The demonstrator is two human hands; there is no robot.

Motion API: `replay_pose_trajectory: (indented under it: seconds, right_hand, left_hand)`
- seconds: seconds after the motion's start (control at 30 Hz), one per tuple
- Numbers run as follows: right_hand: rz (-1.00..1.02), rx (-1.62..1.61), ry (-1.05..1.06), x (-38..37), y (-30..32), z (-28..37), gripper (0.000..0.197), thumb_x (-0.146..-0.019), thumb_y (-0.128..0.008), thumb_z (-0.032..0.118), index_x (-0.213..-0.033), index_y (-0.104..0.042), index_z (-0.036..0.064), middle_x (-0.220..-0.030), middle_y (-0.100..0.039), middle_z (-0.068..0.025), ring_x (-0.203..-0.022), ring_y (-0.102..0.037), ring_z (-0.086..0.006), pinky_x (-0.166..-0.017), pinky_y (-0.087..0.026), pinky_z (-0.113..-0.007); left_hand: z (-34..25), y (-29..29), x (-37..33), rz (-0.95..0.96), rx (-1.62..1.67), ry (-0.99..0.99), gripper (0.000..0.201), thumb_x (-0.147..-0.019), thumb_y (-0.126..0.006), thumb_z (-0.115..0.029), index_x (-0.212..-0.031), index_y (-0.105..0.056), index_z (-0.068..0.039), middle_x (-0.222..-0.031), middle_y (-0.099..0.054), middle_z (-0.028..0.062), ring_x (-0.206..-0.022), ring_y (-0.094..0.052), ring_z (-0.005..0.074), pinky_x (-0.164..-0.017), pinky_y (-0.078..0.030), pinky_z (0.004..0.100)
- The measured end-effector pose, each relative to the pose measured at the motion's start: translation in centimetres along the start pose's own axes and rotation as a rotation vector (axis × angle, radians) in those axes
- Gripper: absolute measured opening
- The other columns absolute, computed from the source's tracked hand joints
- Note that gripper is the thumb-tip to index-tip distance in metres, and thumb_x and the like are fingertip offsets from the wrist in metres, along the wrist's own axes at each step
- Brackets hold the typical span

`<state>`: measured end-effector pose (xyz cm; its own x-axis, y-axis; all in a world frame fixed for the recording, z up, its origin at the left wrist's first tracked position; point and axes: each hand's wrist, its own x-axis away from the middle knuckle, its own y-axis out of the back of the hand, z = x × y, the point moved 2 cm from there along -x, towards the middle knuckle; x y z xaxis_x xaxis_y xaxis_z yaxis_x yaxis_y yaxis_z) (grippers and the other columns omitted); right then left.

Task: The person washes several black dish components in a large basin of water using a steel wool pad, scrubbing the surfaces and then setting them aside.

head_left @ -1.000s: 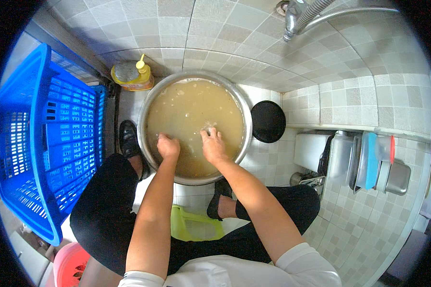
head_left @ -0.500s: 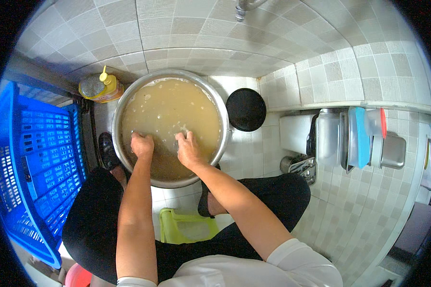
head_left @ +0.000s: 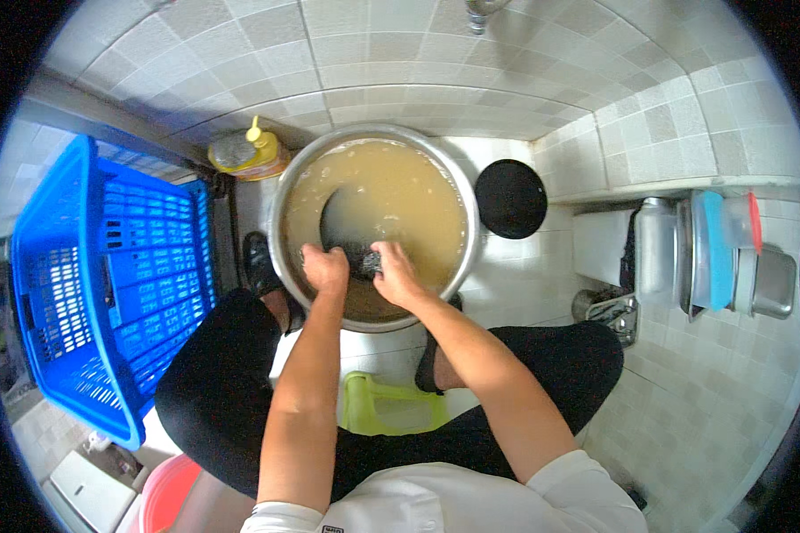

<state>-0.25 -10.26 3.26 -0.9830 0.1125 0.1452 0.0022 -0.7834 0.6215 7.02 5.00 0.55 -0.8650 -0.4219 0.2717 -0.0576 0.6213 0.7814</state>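
Note:
A wide steel basin (head_left: pixel 468 182) full of murky, yellowish-brown water (head_left: pixel 400 191) stands on the floor before me. In the water, tilted and partly under the surface, is a black round dish (head_left: pixel 333 226); how deep it is I cannot tell. My left hand (head_left: pixel 326 268) is closed on its near left edge, fingers partly hidden. My right hand (head_left: pixel 397 275) is closed round a grey, wiry scouring pad (head_left: pixel 372 264), pressed against the dish near its lower right.
A similar black round dish (head_left: pixel 510 199) lies right of the basin. A yellow pump bottle (head_left: pixel 262 155) stands far left, blue plastic crates (head_left: pixel 156 258) nearer left. Along the right are upright trays and lids (head_left: pixel 709 249) and a utensil holder (head_left: pixel 615 315). A light-green stool (head_left: pixel 396 410) sits between my legs.
The black dish and scouring pad, hidden under the water before, have come up into sight between my hands. The view has shifted, so the whole scene sits further right.

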Motion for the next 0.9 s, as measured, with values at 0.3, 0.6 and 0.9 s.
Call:
replay_pose_trajectory:
  seconds: [0.3,0.6,0.9]
  right_hand:
    - [0.106,-0.024,0.109,-0.8,-0.3,1.7,0.041,-0.078,-0.070,-0.003,-0.118,-0.060,0.0042,-0.110,-0.054,-0.0206,-0.104,-0.057,-0.0419,-0.089,-0.048,-0.047]
    - [-0.009,-0.028,0.181,-8.2,-4.1,4.8,0.023,-0.081,-0.065,0.002,-0.104,-0.067,0.0015,-0.104,-0.060,-0.0223,-0.097,-0.061,-0.0431,-0.087,-0.051,-0.050]
    - [0.109,0.132,0.020,-10.5,-5.3,4.7,0.026,-0.081,-0.067,0.005,-0.107,-0.065,0.0012,-0.110,-0.061,-0.0233,-0.104,-0.059,-0.0420,-0.091,-0.050,-0.049]
  left_hand:
    - [3.8,0.4,-0.3,0.573,0.980,0.387,0.032,-0.070,-0.057,0.008,-0.098,-0.060,-0.007,-0.087,-0.059,0.0015,-0.072,-0.055,0.0162,-0.062,-0.045,0.0284]
    - [4.1,0.7,-1.6,0.708,1.030,0.453,0.036,-0.080,-0.049,-0.008,-0.113,-0.060,-0.004,-0.104,-0.064,0.0088,-0.093,-0.062,0.0254,-0.083,-0.051,0.0394]
    - [3.1,0.9,0.3,0.797,1.259,0.697,0.056,-0.091,-0.042,-0.040,-0.134,-0.050,-0.005,-0.136,-0.054,0.0184,-0.125,-0.051,0.0407,-0.105,-0.039,0.0570]
